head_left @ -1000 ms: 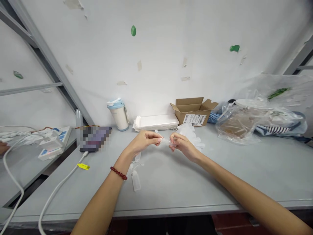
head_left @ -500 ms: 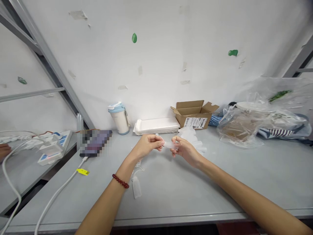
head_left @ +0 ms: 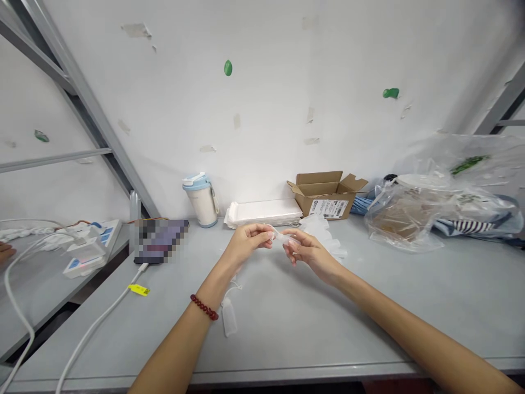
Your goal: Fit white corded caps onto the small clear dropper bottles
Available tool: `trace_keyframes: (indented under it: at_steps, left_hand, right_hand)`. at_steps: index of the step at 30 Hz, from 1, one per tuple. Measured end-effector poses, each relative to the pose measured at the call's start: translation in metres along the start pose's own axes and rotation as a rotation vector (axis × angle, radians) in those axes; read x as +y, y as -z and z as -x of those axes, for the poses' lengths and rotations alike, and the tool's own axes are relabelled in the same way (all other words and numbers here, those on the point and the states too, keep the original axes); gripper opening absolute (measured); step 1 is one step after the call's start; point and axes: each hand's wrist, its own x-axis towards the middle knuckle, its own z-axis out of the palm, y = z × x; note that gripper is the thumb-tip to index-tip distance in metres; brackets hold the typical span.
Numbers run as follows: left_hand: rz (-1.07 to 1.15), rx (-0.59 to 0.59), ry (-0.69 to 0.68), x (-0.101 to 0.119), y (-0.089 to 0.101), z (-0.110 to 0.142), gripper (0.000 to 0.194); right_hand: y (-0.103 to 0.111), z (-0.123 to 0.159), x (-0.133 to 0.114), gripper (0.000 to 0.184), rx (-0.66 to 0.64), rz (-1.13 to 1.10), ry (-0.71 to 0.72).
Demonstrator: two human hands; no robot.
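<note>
My left hand [head_left: 248,242], a dark red bead bracelet [head_left: 204,307] at its wrist, pinches one end of a small translucent plastic sleeve [head_left: 284,238] with a thin white string. My right hand [head_left: 310,256] grips the sleeve's other end between thumb and fingers, so both hands are closed on it just above the table. The fingers partly cover the sleeve. A similar sleeve with a string loop [head_left: 229,318] lies below my left hand. Behind my right hand is a pile of translucent sleeves [head_left: 322,230].
Along the wall stand a blue-lidded cup [head_left: 200,201], a stack of white flat packs [head_left: 264,210] and an open cardboard box [head_left: 328,200]. Plastic bags [head_left: 404,219] lie at right. At left are a phone [head_left: 162,241], its white cable [head_left: 102,323] and a power strip [head_left: 92,249]. Another person's hand shows far left.
My right hand has shifted slightly left, its fingers closer to my left hand, and the sleeve has turned between them. The string now shows above it. The view has tilted up a little.
</note>
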Motion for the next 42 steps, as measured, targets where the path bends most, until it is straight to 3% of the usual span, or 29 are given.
trace_keyframes:
  at_steps: [4, 8, 16, 27, 32, 35, 42]
  left_hand:
    - [-0.006, -0.034, 0.008, 0.0, -0.003, 0.0, 0.018]
    - [-0.048, 0.03, -0.019, 0.0, -0.007, 0.0, 0.02]
    - [-0.094, 0.023, -0.014, -0.004, -0.012, -0.001, 0.021]
    - [-0.114, 0.003, -0.112, -0.007, -0.014, -0.001, 0.017]
    - [0.007, -0.036, 0.015, -0.009, -0.013, 0.0, 0.026]
    - [-0.051, -0.091, 0.122, -0.009, -0.012, 0.001, 0.036]
    - [-0.213, -0.111, -0.127, -0.01, -0.011, 0.0, 0.025]
  right_hand:
    - [-0.001, 0.001, -0.002, 0.028, -0.006, -0.043, -0.042]
    - [-0.001, 0.001, -0.001, 0.029, -0.017, -0.053, -0.052]
    - [-0.002, 0.001, -0.003, 0.032, 0.015, -0.045, -0.082]
    - [-0.005, 0.003, -0.007, 0.039, 0.082, -0.07, -0.112]
    - [-0.004, 0.003, -0.01, 0.036, 0.059, -0.067, -0.091]
    - [-0.003, 0.004, -0.012, 0.034, 0.045, -0.019, -0.088]
    - [0.001, 0.002, -0.011, 0.035, 0.066, -0.012, -0.08]
